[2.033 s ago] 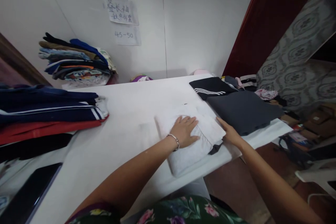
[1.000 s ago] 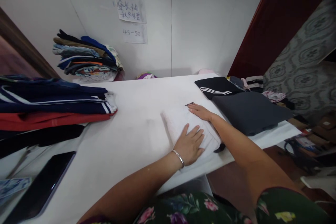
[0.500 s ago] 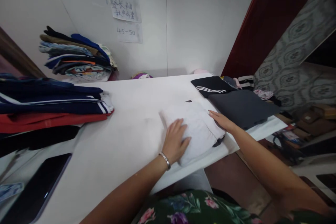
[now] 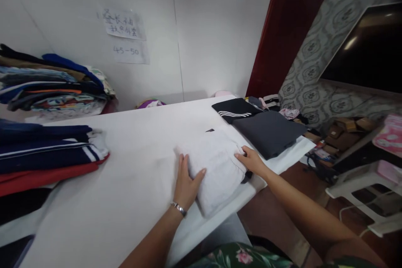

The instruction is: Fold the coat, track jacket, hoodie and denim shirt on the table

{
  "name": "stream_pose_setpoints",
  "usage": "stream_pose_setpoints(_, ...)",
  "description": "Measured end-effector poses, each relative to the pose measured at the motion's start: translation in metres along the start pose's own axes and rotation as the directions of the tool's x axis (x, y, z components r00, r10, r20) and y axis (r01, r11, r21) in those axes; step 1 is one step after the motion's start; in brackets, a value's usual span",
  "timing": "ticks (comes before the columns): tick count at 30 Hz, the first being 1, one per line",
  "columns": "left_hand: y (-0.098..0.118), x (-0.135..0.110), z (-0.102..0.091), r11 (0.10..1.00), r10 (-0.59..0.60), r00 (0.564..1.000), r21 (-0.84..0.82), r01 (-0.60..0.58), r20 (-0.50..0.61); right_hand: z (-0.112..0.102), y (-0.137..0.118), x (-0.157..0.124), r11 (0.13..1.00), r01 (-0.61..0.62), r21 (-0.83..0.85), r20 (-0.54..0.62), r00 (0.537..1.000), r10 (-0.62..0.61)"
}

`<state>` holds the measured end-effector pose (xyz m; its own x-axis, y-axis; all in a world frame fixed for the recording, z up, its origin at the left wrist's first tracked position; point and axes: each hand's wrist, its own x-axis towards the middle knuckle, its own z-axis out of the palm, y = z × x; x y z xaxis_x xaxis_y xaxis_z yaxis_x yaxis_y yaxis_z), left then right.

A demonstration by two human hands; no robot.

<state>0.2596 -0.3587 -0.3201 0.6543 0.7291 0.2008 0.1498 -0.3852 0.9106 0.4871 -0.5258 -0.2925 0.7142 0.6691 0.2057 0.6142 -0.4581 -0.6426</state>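
Note:
A white folded garment (image 4: 216, 163) lies near the table's front edge, with a bit of black cloth peeking out beneath its right corner. My left hand (image 4: 186, 182), a silver bracelet at the wrist, rests along the garment's left edge. Its fingers are stretched out and the thumb, spread apart, lies on top of the cloth. At the right edge my right hand (image 4: 251, 160) is closed on the garment, thumb and forefinger on its border; the other fingers are partly hidden. Just beyond it lie a dark grey folded garment (image 4: 270, 132) and a black one with white stripes (image 4: 235, 109).
Folded clothes are stacked on the left (image 4: 47, 150), with another pile (image 4: 56, 81) behind. A small black piece (image 4: 210, 130) shows behind the white garment. To the right are a white stool (image 4: 361, 192), cardboard boxes (image 4: 345, 138) and a wall-mounted screen (image 4: 370, 50).
My left hand has slid from the garment's top to its left edge. My right hand now grips the right edge. The view has turned to the right.

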Motion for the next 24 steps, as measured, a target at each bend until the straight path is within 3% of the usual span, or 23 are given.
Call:
stream_pose_setpoints(5,-0.001,0.001,-0.003,0.999,-0.030,0.999,0.044,0.029,0.025,0.000,0.003,0.004,0.996,0.038,0.079,-0.177,0.984,-0.024)
stream_pose_setpoints(8,0.001,0.001,-0.003,0.996,-0.062,0.997,0.068,0.059,0.043,0.003,0.009,0.006,1.000,-0.009,0.027,-0.127,0.992,0.012)
stream_pose_setpoints(13,0.000,0.002,0.000,0.991,-0.111,0.993,0.067,0.113,-0.027,-0.001,0.008,0.008,0.990,-0.029,-0.141,-0.016,1.000,0.027)
stream_pose_setpoints(16,-0.001,0.003,0.001,0.991,-0.120,0.992,0.054,0.122,-0.042,-0.009,-0.015,0.011,0.966,0.123,-0.228,-0.078,0.986,-0.144)
stream_pose_setpoints(19,-0.002,0.004,0.002,0.992,-0.116,0.991,0.043,0.119,-0.058,-0.011,-0.054,0.019,0.904,0.318,-0.287,-0.098,0.929,-0.357)
stream_pose_setpoints(22,-0.005,0.004,0.003,0.993,-0.113,0.992,0.014,0.114,-0.063,-0.001,-0.087,0.035,0.836,0.465,-0.292,-0.011,0.872,-0.489)
stream_pose_setpoints(24,-0.007,0.004,0.003,0.993,-0.119,0.991,-0.016,0.119,-0.063,0.014,-0.095,0.049,0.827,0.502,-0.253,0.135,0.865,-0.483)
